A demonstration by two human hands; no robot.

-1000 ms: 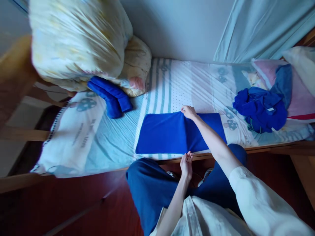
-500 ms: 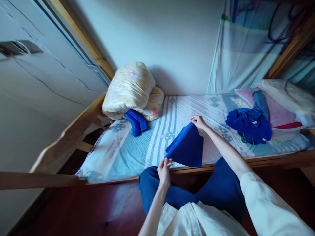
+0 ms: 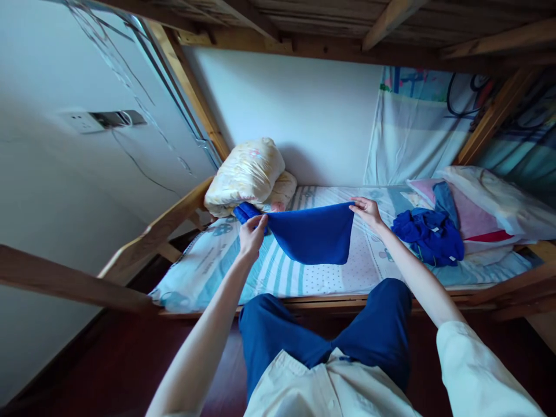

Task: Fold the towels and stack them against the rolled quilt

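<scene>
A plain blue cloth (image 3: 310, 234) hangs stretched between my two hands above the bed; whether it is a garment I cannot tell. My left hand (image 3: 253, 234) pinches its upper left corner. The upper right corner is between the thumb and fingers of my right hand (image 3: 367, 211). Partly hidden behind my left hand, rolled blue cloth pieces (image 3: 247, 211) lie by a quilt. On the right of the bed is a crumpled heap of blue clothes (image 3: 430, 234) with small white tags showing.
The bed (image 3: 217, 275) is a lower bunk, with slats (image 3: 321, 35) overhead. A folded cream quilt (image 3: 247, 171) sits at its left end. Pink bedding (image 3: 478, 211) and a clear plastic bag (image 3: 499, 191) lie at the right. A wooden rail (image 3: 73, 284) borders the left side.
My left hand has gone up and left, drawing the cloth's upper edge nearly level. My right hand has shifted slightly right. The view has tilted up, showing the upper bunk.
</scene>
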